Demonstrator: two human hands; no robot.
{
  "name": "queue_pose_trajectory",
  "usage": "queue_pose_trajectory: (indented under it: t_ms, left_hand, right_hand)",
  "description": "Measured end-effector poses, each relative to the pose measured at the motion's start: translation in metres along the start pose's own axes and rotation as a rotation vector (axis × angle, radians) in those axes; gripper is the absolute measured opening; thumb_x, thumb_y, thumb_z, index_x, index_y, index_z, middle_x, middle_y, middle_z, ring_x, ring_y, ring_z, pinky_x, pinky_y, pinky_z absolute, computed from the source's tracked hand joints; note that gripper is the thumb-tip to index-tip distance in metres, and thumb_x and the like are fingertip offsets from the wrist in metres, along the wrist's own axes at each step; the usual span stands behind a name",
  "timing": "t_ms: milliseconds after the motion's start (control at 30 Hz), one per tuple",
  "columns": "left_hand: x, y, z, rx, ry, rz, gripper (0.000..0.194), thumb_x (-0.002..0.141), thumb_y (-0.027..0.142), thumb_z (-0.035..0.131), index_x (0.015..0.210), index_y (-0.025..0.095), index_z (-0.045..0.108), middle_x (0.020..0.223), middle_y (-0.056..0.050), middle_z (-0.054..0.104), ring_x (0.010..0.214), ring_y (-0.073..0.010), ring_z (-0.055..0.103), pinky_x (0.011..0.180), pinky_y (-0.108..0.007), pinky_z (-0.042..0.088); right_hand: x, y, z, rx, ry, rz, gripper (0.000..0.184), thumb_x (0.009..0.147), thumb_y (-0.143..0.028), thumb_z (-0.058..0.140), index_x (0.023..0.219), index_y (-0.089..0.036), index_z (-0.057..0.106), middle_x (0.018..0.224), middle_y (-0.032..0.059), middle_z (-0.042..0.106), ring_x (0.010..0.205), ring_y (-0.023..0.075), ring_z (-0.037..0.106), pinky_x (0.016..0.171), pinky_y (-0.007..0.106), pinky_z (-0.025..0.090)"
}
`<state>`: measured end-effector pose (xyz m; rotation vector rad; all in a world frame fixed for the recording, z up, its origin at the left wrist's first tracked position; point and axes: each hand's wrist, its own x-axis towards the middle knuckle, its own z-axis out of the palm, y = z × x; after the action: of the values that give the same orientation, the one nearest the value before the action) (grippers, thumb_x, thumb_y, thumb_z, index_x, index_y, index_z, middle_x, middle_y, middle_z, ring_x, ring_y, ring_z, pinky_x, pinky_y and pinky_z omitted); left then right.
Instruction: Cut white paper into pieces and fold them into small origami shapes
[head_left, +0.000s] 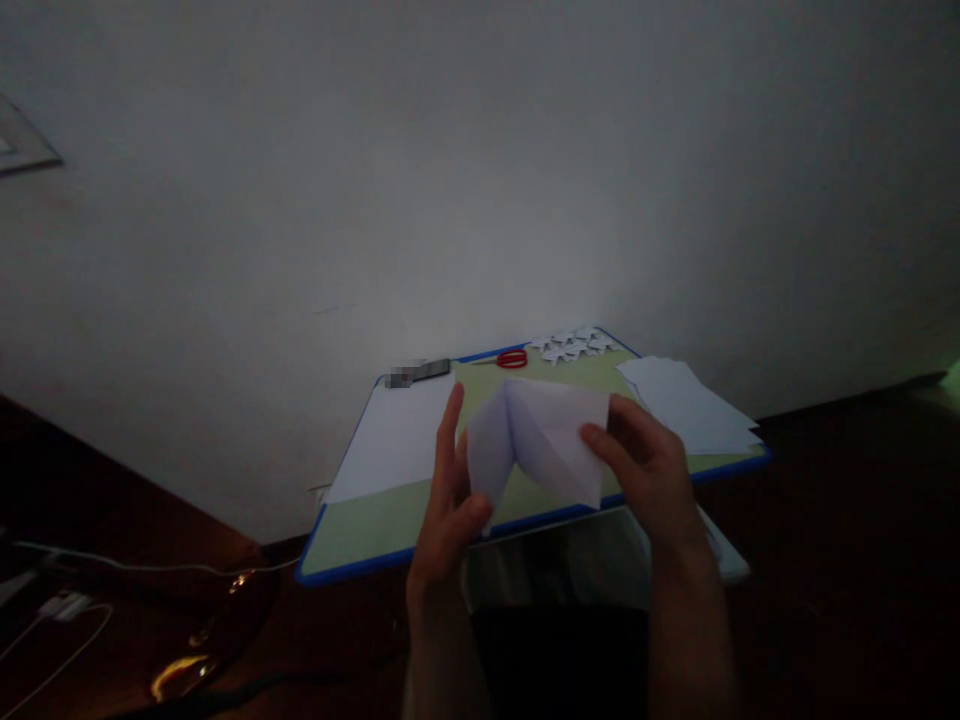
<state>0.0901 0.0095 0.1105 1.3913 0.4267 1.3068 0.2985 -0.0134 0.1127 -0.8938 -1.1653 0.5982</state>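
Evidently paper work: a folded sheet (559, 430) hangs just below and right of frame centre, raised over the near edge of the desk (367, 540), panels spread around a central crease. Left hand (454, 500): grip pinches the lower left edge, thumb in front, index finger upright. Right hand (649, 460): grip closed on the right edge, thumb on the near face, fingers behind. Handling, as judged: very light, floppy across panels, stiffer along folds, easily creased or torn; best held lightly by outer edges, clear of the crease. Toward upper desk: red-handled scissors (512, 359), small folded pieces (574, 343). Loose sheets (686, 405) lie right.
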Motion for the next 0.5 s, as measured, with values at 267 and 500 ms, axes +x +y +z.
queue_pose_trajectory:
  t_ms: [267,500]
  left_hand:
    - [-0.001,-0.013,-0.014,-0.247,0.241,-0.084,0.082,0.077,0.060,0.072,0.149,0.024,0.058,0.146,-0.012,0.065,0.140,-0.0414,0.054,0.112,-0.049,0.051]
    - [0.007,-0.002,-0.003,-0.338,0.243,-0.110,0.072,0.083,0.058,0.061,0.144,0.020,0.062,0.136,-0.013,0.071,0.135,-0.0395,0.059,0.107,-0.048,0.055]
  right_hand:
    - [0.004,0.007,-0.010,-0.072,0.240,0.097,0.021,0.083,-0.036,0.080,0.100,-0.024,0.078,0.099,0.0038,0.080,0.089,0.0233,0.073,0.078,0.036,0.060]
    - [0.005,0.008,-0.009,-0.020,0.273,0.086,0.041,0.084,-0.033,0.081,0.125,-0.030,0.073,0.097,0.0031,0.076,0.086,0.0213,0.071,0.075,0.038,0.060]
